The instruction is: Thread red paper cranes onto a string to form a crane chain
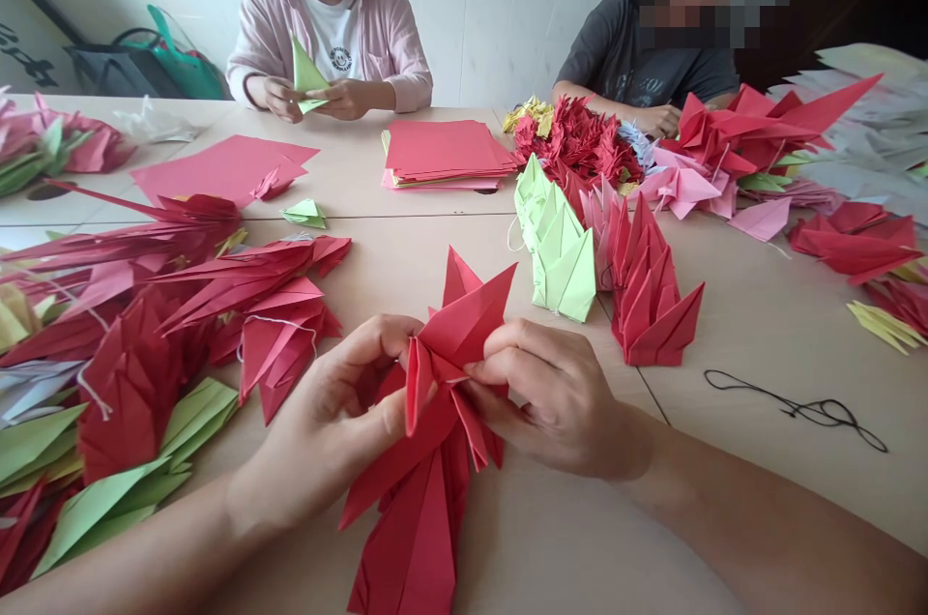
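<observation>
A bundle of red folded paper cranes [427, 470] lies on the beige table [761, 325] right in front of me. My left hand [340, 412] pinches it from the left, fingers closed on a red fold. My right hand [558, 402] pinches it from the right, thumb and fingers pressed on the paper. Pointed red wings [471, 306] stick up above both hands. The bundle's long tails fan out toward me.
A heap of red and green cranes [130, 354] fills the left. Stacked green [558, 252] and red cranes [649, 296] stand ahead. A black string [812, 410] lies at right. Red sheets [442, 156] sit mid-table. Two people sit opposite; one folds green paper [308, 73].
</observation>
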A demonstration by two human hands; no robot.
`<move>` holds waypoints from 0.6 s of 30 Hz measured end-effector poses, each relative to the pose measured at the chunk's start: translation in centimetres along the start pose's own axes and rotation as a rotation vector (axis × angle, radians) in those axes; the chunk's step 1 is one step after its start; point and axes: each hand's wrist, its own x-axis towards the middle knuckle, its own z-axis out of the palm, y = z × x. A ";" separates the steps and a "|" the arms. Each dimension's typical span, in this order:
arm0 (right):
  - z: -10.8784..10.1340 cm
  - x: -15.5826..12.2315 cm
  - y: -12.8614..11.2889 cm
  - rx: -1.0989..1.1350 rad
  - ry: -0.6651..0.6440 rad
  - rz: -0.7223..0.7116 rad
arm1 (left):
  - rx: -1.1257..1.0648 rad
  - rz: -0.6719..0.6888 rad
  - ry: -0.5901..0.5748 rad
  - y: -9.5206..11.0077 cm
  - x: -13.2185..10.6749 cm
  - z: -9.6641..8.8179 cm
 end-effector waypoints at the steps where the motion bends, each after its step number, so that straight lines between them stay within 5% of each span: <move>1: 0.0 0.0 0.0 0.003 0.004 0.001 | 0.021 0.004 0.003 0.1 0.0 0.0; 13: 0.3 -0.1 0.0 0.001 0.008 0.014 | 0.196 0.099 0.053 0.1 -0.1 0.1; 18: 0.3 -0.2 0.1 0.033 0.025 0.055 | 0.059 0.021 -0.018 0.0 0.0 0.0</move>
